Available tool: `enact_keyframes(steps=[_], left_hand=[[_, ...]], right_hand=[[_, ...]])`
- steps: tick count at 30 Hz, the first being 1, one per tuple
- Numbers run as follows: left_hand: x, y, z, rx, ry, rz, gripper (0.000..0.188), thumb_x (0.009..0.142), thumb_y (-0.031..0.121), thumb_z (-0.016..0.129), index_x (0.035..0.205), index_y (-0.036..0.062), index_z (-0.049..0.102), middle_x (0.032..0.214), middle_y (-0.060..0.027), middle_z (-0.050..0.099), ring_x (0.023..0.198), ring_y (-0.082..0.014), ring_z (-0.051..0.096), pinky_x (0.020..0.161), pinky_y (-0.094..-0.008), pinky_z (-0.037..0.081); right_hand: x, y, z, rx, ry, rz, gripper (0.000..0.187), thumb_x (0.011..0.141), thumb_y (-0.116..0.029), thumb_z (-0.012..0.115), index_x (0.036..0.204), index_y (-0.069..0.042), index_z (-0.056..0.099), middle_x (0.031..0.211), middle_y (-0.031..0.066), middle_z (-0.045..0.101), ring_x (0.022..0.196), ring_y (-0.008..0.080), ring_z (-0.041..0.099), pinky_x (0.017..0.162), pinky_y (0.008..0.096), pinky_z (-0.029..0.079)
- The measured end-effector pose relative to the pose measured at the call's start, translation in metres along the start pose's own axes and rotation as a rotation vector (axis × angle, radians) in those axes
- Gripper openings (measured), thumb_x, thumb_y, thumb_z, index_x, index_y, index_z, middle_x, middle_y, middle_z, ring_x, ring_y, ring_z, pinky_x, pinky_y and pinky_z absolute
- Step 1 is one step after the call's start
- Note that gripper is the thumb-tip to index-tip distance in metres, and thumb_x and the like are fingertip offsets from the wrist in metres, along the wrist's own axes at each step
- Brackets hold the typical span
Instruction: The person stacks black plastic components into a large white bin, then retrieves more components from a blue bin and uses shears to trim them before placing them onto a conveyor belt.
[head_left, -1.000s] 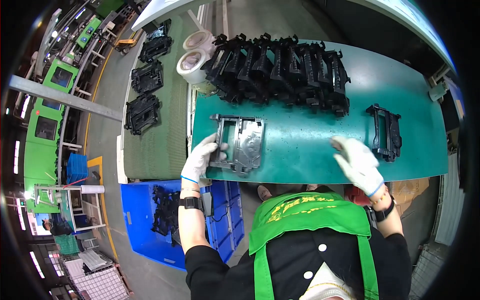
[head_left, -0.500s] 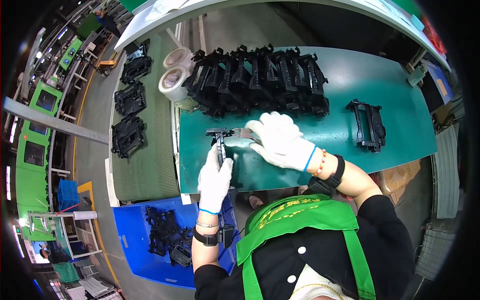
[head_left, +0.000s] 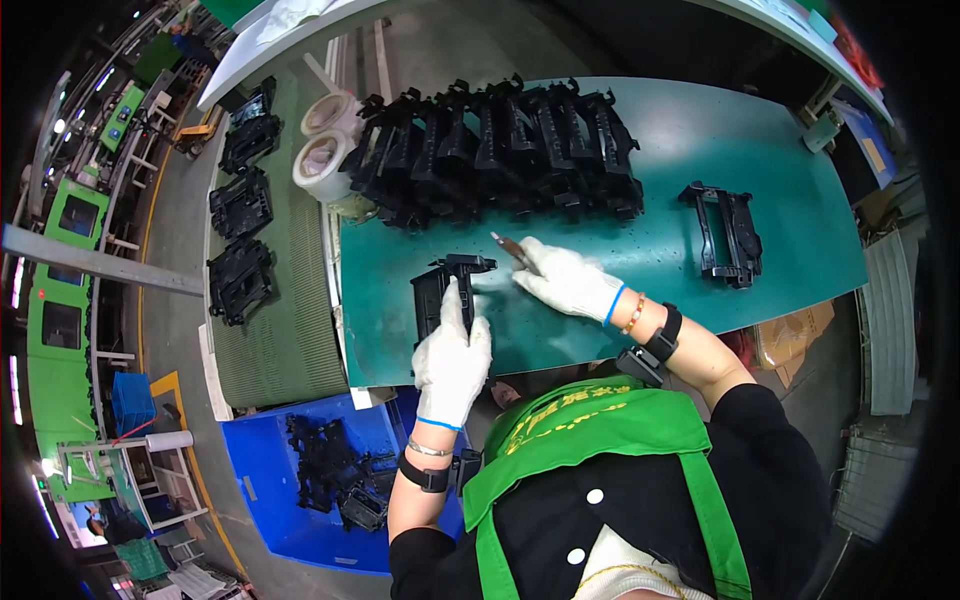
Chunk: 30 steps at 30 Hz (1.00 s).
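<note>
- Left grip: the left hand (head_left: 452, 362), in a white glove, is closed round the near end of a black plastic frame part (head_left: 445, 290), standing it on edge on the green tabletop (head_left: 660, 235).
- Right grip: the right hand (head_left: 565, 280) pinches a small trimming tool (head_left: 512, 250), its tip just beside the part's top edge.
- Doing this well, in my judgement, means keeping the part steady, fingers clear of the tip, and working along the edge with light strokes.
- Behind stands a row of like black parts (head_left: 500, 150); two tape rolls (head_left: 320, 150) lie at the row's left end.
- Far right lies a single black part (head_left: 725, 235), well apart.
</note>
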<state>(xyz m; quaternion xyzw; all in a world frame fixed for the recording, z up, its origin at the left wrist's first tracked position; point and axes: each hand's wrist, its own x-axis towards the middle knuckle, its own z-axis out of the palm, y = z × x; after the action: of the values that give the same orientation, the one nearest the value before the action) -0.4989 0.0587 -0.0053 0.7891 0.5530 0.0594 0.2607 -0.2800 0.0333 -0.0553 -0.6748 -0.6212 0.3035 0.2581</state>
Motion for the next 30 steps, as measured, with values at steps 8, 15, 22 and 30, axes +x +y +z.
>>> enact_keyframes(steps=[8,15,22,30], left_hand=[[0.020,0.004,0.057,0.227,-0.157,0.146,0.072,0.099,0.032,0.054,0.161,0.0063,0.026,0.080,-0.0214,0.073,0.072,-0.0395,0.073,0.066,-0.0518,0.058],[0.026,0.003,0.067,0.260,-0.179,0.144,0.072,0.098,0.030,0.055,0.161,0.0061,0.027,0.081,-0.0216,0.073,0.071,-0.0389,0.073,0.061,-0.0520,0.057],[0.028,0.010,0.074,0.211,-0.204,0.196,0.075,0.099,0.032,0.056,0.162,0.0098,0.023,0.082,-0.0221,0.073,0.075,-0.0412,0.073,0.065,-0.0539,0.056],[0.015,0.010,0.053,0.345,-0.231,0.081,0.073,0.098,0.039,0.057,0.163,0.0179,0.029,0.086,-0.0256,0.072,0.080,-0.0433,0.072,0.073,-0.0519,0.056]], right_hand=[[-0.059,0.012,0.011,0.984,-0.418,0.509,0.038,0.100,-0.039,0.067,0.120,-0.010,0.054,0.084,-0.0023,0.054,0.071,0.0077,0.053,0.062,0.0287,0.047],[-0.041,0.018,0.035,1.419,-0.425,0.559,0.036,0.097,-0.039,0.073,0.116,-0.014,0.053,0.080,-0.0064,0.045,0.063,0.0059,0.041,0.056,0.0250,0.039],[-0.041,0.012,0.028,1.332,-0.360,0.558,0.036,0.097,-0.037,0.072,0.120,-0.015,0.054,0.074,-0.0052,0.048,0.059,0.0055,0.043,0.050,0.0261,0.039],[-0.077,0.024,-0.034,0.697,-0.338,0.104,0.044,0.096,-0.036,0.070,0.128,-0.007,0.060,0.086,0.0029,0.059,0.074,0.0138,0.059,0.060,0.0327,0.050]])
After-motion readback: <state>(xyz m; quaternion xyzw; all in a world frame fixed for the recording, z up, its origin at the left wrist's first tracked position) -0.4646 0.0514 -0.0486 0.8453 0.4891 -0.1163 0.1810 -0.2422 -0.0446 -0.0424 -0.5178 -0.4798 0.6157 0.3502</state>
